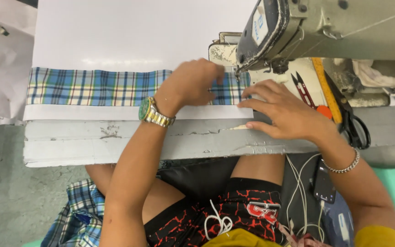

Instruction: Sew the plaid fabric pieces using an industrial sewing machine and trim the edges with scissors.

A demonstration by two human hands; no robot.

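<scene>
A long strip of blue, green and cream plaid fabric (pixel 92 87) lies across the white sewing table (pixel 129 36), its right end under the head of a grey sewing machine (pixel 298 27). My left hand (pixel 193 82), with a watch on the wrist, presses flat on the fabric just left of the needle. My right hand (pixel 284 110), with a chain bracelet, rests with spread fingers on the strip's right end and the table edge, below the needle. Neither hand grips anything.
Red thread snips (pixel 303 89), black scissors (pixel 353 119) and a yellow ruler (pixel 326 89) lie right of the machine. More plaid fabric (pixel 76 215) hangs by my left knee. A phone with white cables (pixel 323 185) sits on the seat at my right thigh.
</scene>
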